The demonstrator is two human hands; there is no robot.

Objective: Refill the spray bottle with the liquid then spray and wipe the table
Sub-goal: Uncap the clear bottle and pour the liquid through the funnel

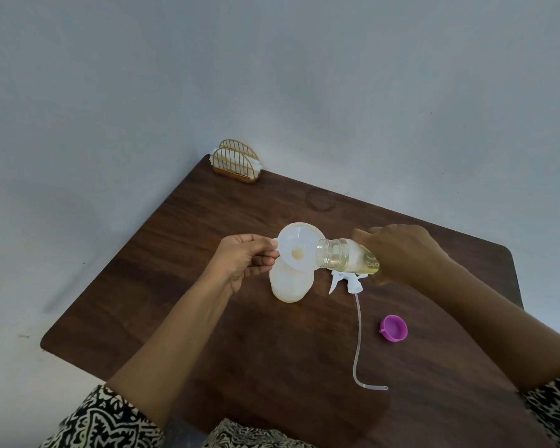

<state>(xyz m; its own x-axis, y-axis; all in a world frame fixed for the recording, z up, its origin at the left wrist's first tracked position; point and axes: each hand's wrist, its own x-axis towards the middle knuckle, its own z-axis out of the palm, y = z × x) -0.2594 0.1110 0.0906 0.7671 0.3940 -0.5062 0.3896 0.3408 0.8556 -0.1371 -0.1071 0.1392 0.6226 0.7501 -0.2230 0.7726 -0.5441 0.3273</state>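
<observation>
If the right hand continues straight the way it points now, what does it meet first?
Most likely the funnel: the tilted bottle that the right hand holds has its mouth at the funnel's rim. Beyond it, the left hand pinches the funnel's tab. Depth is unclear.

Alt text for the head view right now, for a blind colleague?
The right hand tips a clear bottle of yellowish liquid into a white funnel, which the left hand pinches atop the open spray bottle on a brown table. The detached trigger head and a purple cap lie nearby.
</observation>
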